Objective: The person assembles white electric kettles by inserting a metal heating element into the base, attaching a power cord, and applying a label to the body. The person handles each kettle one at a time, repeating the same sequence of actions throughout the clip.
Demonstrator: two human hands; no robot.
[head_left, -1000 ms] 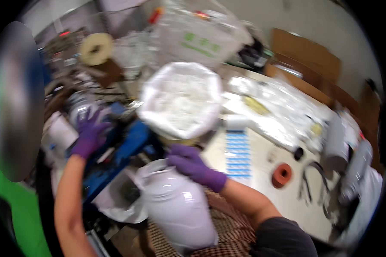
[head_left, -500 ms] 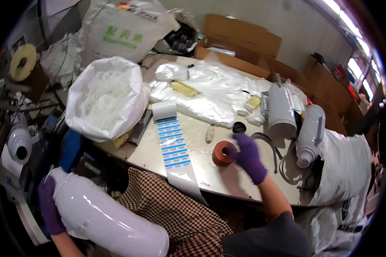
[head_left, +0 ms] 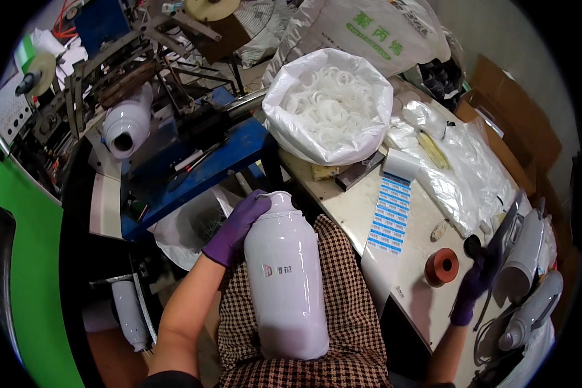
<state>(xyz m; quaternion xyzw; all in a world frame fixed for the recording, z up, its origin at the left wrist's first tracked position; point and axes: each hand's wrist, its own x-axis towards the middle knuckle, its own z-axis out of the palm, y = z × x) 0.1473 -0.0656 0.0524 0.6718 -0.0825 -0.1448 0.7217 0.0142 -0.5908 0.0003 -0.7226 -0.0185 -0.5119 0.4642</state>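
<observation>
A glossy pale lilac vacuum flask (head_left: 284, 284) stands nearly upright against my checked apron, its narrow neck at the top. My left hand (head_left: 242, 226), in a purple glove, is closed around the flask's neck and shoulder. Over at the table's right side is my right hand (head_left: 478, 278), also gloved in purple. It is beside a black round cap (head_left: 473, 246) and a reddish-brown roll (head_left: 441, 267). A dark grey, long piece (head_left: 507, 223) shows at its fingertips; whether the fingers grip it is unclear.
A white bag of clear plastic rings (head_left: 330, 107) stands on the table (head_left: 343, 197). Near it lie a blue-and-white label strip (head_left: 391, 213) and plastic wrapping (head_left: 465, 174). A grey flask (head_left: 527, 252) is at right. At left are a blue bench (head_left: 194, 187) and machinery holding another flask (head_left: 128, 126).
The view has swung left. The large flask has gone from lying tilted to nearly upright in front of me, still in my left hand. My right hand has moved from the reddish-brown roll toward the grey flasks.
</observation>
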